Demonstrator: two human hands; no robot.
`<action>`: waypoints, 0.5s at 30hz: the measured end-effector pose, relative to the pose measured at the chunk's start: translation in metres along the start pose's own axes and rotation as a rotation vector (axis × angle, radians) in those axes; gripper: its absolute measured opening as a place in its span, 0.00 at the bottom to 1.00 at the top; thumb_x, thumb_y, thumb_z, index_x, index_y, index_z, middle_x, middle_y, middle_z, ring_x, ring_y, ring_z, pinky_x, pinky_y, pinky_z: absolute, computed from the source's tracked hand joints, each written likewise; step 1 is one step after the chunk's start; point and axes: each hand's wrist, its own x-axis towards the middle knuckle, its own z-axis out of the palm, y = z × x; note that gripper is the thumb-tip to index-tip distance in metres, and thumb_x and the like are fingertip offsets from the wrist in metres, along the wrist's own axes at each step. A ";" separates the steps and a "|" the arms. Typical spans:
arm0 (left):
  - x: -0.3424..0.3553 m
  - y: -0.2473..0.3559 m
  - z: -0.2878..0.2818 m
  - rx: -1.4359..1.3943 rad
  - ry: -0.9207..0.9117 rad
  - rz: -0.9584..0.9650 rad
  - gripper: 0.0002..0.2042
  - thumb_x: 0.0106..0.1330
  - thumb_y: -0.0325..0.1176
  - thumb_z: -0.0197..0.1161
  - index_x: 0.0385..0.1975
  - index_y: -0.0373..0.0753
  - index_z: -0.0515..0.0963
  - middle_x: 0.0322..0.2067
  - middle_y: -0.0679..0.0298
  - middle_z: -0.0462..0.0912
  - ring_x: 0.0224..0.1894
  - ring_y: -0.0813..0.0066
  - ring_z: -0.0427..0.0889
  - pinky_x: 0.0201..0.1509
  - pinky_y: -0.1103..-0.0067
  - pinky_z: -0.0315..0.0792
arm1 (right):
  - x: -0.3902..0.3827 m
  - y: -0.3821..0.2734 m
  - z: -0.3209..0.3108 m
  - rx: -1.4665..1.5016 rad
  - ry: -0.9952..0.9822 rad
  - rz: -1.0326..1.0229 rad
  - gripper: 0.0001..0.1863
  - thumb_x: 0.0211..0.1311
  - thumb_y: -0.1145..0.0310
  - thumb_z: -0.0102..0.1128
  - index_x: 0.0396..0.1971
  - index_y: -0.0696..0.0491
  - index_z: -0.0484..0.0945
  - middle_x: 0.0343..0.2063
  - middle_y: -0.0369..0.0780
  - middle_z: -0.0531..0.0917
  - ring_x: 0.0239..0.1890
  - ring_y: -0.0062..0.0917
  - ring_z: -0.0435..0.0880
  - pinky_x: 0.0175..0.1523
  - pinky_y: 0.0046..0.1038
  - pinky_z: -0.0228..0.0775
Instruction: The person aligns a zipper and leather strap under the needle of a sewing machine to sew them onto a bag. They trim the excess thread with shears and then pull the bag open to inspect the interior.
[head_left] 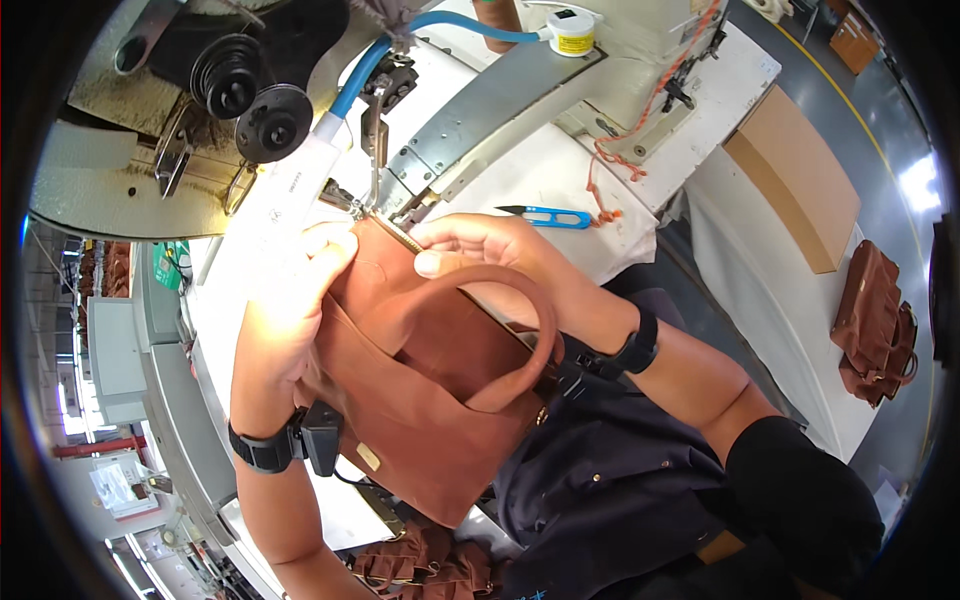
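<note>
A brown suede-like handbag point(420, 400) sits in the middle of the view, held up against the needle area of an industrial sewing machine point(500, 110), with its top edge pushed under the presser foot point(375, 195). The left hand point(290, 300) lies flat along the bag's left side, its fingers closed in a grip on the upper edge beside the needle; the right hand point(490, 245) pinches the same edge from the other side, thumb on top, so both hands are closed on the bag. The bag's curved handle point(530, 330) arches over the right wrist. Each wrist wears a black band carrying a small black box. On the white tabletop point(560, 180) just beyond the right hand lie blue-handled thread snips point(545, 215), beside a loose orange thread point(605, 175). A blue hose point(365, 70) runs down the machine head. A small white round container with a yellow label point(572, 32) stands at the top of the machine. To the right, a flat tan cardboard sheet point(800, 175) rests on a white surface, and further brown bags point(878, 325) are stacked near its edge. More brown pieces point(420, 570) lie below the held bag
</note>
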 end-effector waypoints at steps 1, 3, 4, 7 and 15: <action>0.000 0.002 -0.001 0.004 0.003 -0.001 0.08 0.76 0.30 0.64 0.47 0.34 0.84 0.43 0.67 0.86 0.47 0.80 0.81 0.55 0.81 0.74 | 0.003 -0.007 0.011 -0.119 0.022 0.007 0.15 0.80 0.66 0.62 0.55 0.60 0.80 0.43 0.34 0.85 0.47 0.12 0.82 0.52 0.20 0.76; -0.001 0.011 0.007 -0.008 -0.029 -0.004 0.08 0.77 0.31 0.63 0.47 0.33 0.84 0.43 0.67 0.87 0.46 0.81 0.82 0.55 0.81 0.74 | 0.003 -0.018 0.025 -0.296 0.097 -0.006 0.14 0.80 0.65 0.62 0.53 0.60 0.80 0.40 0.32 0.84 0.43 0.11 0.80 0.48 0.19 0.74; 0.000 0.014 0.010 -0.007 -0.029 -0.002 0.08 0.77 0.31 0.63 0.47 0.33 0.84 0.43 0.67 0.87 0.46 0.81 0.82 0.55 0.81 0.74 | 0.002 -0.019 0.029 -0.478 0.176 -0.019 0.13 0.80 0.64 0.61 0.50 0.60 0.80 0.37 0.30 0.83 0.39 0.09 0.78 0.44 0.18 0.72; 0.004 0.016 0.009 -0.086 -0.073 -0.070 0.09 0.77 0.31 0.62 0.48 0.33 0.84 0.43 0.67 0.87 0.46 0.82 0.83 0.55 0.82 0.75 | 0.002 -0.014 0.047 -0.377 0.249 -0.079 0.13 0.81 0.63 0.60 0.39 0.59 0.80 0.28 0.28 0.76 0.32 0.08 0.69 0.35 0.20 0.65; 0.005 0.007 0.006 -0.122 -0.047 -0.073 0.08 0.78 0.31 0.62 0.47 0.34 0.84 0.42 0.65 0.89 0.45 0.80 0.85 0.54 0.81 0.76 | 0.003 -0.009 0.045 -0.425 0.248 -0.070 0.20 0.80 0.61 0.60 0.26 0.55 0.71 0.23 0.25 0.69 0.30 0.09 0.63 0.32 0.21 0.61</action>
